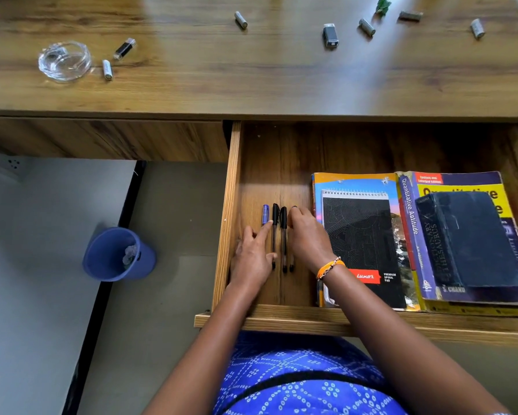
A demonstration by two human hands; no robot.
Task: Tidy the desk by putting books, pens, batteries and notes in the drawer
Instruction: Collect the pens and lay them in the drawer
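The wooden drawer [232, 205] is pulled out below the desk. Several pens [283, 232] lie side by side on its floor at the left. My left hand [251, 259] rests flat there, fingers spread, its forefinger touching a blue pen [265, 214]. My right hand [307, 238] covers the rightmost pen, fingertips on it; its grip is hidden. A black spiral pad [362, 250] lies on a colourful book, next to a yellow aptitude book [410, 235] with a dark dictionary [473, 241] on top. Several batteries [241, 20] lie scattered on the desk [251, 85].
A glass ashtray [64, 61], a black USB stick [125, 48] and a battery [107, 69] sit at the desk's left. A small green scrap [382, 6] lies at the back right. A blue waste bin [117, 254] stands on the floor left of the drawer.
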